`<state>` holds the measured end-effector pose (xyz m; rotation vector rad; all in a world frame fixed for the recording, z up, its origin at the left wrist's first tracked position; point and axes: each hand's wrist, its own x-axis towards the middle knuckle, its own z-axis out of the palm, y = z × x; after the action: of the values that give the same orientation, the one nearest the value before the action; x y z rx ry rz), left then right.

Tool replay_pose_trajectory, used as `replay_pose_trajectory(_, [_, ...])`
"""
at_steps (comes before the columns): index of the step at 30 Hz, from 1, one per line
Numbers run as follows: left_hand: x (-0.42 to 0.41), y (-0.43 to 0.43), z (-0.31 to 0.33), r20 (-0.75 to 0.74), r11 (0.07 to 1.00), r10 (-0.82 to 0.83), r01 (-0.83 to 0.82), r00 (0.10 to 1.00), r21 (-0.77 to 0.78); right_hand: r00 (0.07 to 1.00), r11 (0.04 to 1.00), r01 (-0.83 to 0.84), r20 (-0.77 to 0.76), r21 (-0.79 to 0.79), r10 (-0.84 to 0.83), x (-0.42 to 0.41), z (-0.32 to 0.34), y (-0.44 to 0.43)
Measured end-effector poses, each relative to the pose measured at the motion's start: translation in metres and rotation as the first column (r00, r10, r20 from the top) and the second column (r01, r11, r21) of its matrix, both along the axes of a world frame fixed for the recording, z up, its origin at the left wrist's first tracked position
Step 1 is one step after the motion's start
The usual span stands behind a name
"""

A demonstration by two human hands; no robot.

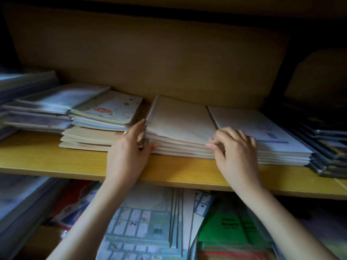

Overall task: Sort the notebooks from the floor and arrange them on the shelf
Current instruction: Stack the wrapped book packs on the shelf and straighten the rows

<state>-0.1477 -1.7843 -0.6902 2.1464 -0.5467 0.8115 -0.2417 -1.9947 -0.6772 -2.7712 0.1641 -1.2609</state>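
Observation:
A stack of pale spiral notebooks (180, 119) lies in the middle of the yellow wooden shelf (56, 160). My left hand (129, 147) rests against the stack's left front corner by the spiral binding, fingers straight and the thumb along the front edge. My right hand (234, 147) has curled fingers on the stack's right front corner, pinching the upper notebooks' edges. A second white stack (262, 128) lies flush on the right. Patterned and cream notebooks (105, 113) are piled to the left.
Dark-covered books (326, 147) are stacked at the shelf's right end, bluish ones (37, 109) at the left. Below the shelf lie window-patterned notebooks (142, 222), green books (231, 228) and a grey pile (22, 203). A brown board (150, 62) backs the shelf.

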Motion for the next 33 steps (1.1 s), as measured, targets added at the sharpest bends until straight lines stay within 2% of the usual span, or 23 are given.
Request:
replay_pose_trajectory(2, [-0.003, 0.000, 0.002, 0.017, 0.999, -0.036, 0.036, 0.999, -0.029, 1.000, 1.000, 0.011, -0.017, -0.014, -0.011, -0.002, -0.002, 0.002])
replay_pose_trajectory(5, [-0.002, 0.002, 0.008, -0.043, 0.997, -0.051, 0.048, 0.998, -0.058, 0.999, 1.000, 0.012, -0.041, -0.025, -0.013, -0.003, -0.003, 0.001])
replay_pose_trajectory(9, [0.001, 0.006, 0.012, -0.084, 0.996, -0.085, 0.082, 0.993, -0.035, 0.998, 0.997, 0.070, 0.006, -0.030, -0.070, -0.007, -0.001, 0.007])
replay_pose_trajectory(13, [-0.005, 0.009, 0.016, -0.078, 0.996, -0.065, 0.069, 0.995, 0.056, 0.982, 0.978, 0.181, -0.026, -0.104, -0.185, -0.009, 0.002, 0.017])
replay_pose_trajectory(16, [-0.013, 0.015, 0.020, -0.112, 0.977, -0.052, 0.074, 0.992, 0.198, 0.941, 0.952, 0.260, -0.180, -0.164, -0.288, -0.014, 0.016, 0.033])
replay_pose_trajectory(17, [-0.017, 0.020, 0.022, -0.156, 0.973, -0.100, 0.129, 0.983, 0.190, 0.927, 0.948, 0.262, -0.226, -0.183, -0.300, -0.016, 0.023, 0.041])
replay_pose_trajectory(19, [-0.026, 0.039, 0.034, -0.221, 0.977, -0.206, 0.213, 0.953, 0.009, 0.948, 0.964, 0.195, -0.217, -0.179, -0.232, -0.019, 0.036, 0.062])
replay_pose_trajectory(20, [-0.027, 0.051, 0.042, -0.203, 0.979, -0.197, 0.182, 0.959, -0.090, 0.971, 0.979, 0.131, -0.181, -0.158, -0.159, -0.021, 0.042, 0.075])
replay_pose_trajectory(22, [-0.015, 0.081, 0.053, -0.201, 0.985, -0.016, -0.019, 0.979, -0.173, 0.985, 0.991, -0.033, -0.174, -0.128, 0.010, -0.020, 0.048, 0.102])
replay_pose_trajectory(24, [0.006, 0.111, 0.055, -0.402, 0.975, 0.161, -0.208, 0.901, -0.076, 0.946, 0.985, -0.170, -0.286, -0.040, 0.152, -0.016, 0.049, 0.128])
replay_pose_trajectory(26, [0.017, 0.131, 0.050, -0.581, 0.970, 0.241, -0.218, 0.777, 0.110, 0.900, 0.987, -0.146, -0.407, 0.064, 0.159, -0.002, 0.047, 0.149])
replay_pose_trajectory(27, [0.018, 0.136, 0.045, -0.595, 0.968, 0.252, -0.187, 0.763, 0.169, 0.877, 0.995, -0.086, -0.471, 0.043, 0.096, 0.007, 0.044, 0.157])
replay_pose_trajectory(30, [0.019, 0.140, 0.028, -0.450, 0.960, 0.263, -0.185, 0.853, 0.210, 0.857, 0.987, 0.024, -0.505, -0.157, -0.102, 0.030, 0.031, 0.172])
replay_pose_trajectory(33, [0.024, 0.142, 0.026, -0.316, 0.926, 0.352, -0.277, 0.881, 0.257, 0.889, 0.980, 0.045, -0.440, -0.192, -0.127, 0.047, 0.025, 0.178])
